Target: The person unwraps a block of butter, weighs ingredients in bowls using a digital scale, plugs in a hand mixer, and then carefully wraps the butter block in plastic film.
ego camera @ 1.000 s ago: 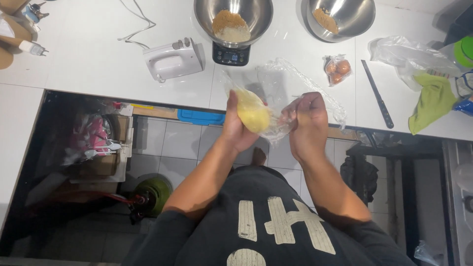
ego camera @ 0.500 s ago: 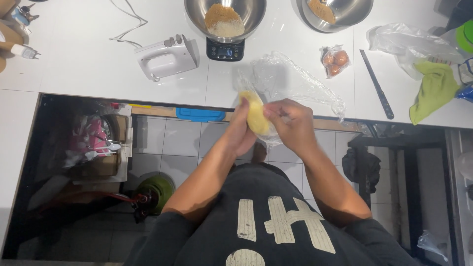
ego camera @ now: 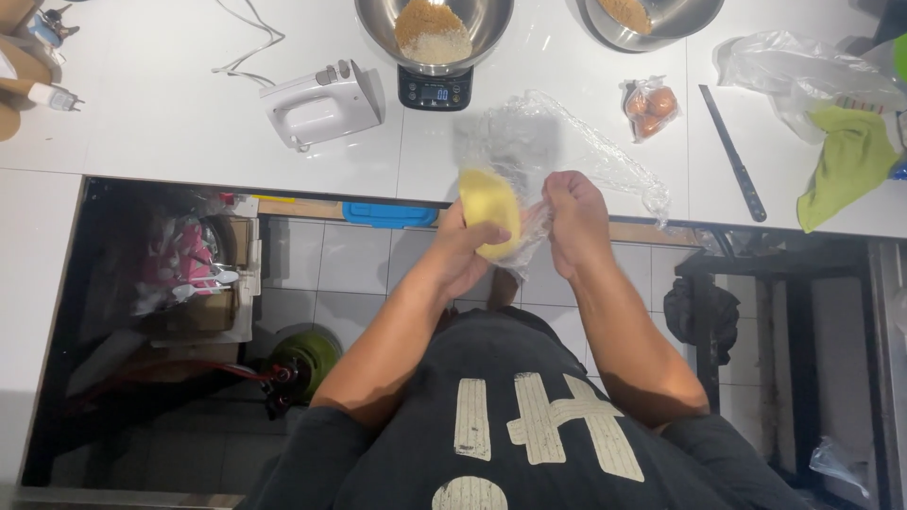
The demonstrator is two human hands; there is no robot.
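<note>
A pale yellow lump of dough (ego camera: 489,210) is being gripped by the left hand (ego camera: 470,247) just before the white counter (ego camera: 170,123), while crinkled clear plastic wrap (ego camera: 557,142) is being pinched by the right hand (ego camera: 576,219). The unwrapping appears half done; one side is already bare.

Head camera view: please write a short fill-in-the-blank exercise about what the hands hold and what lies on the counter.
1. The left hand holds a pale ____ block.
2. The right hand pulls at clear ____ wrap.
3. The steel bowl stands on a digital ____.
4. Left of that bowl lies a white hand ____.

Missing words: yellow; plastic; scale; mixer
</note>
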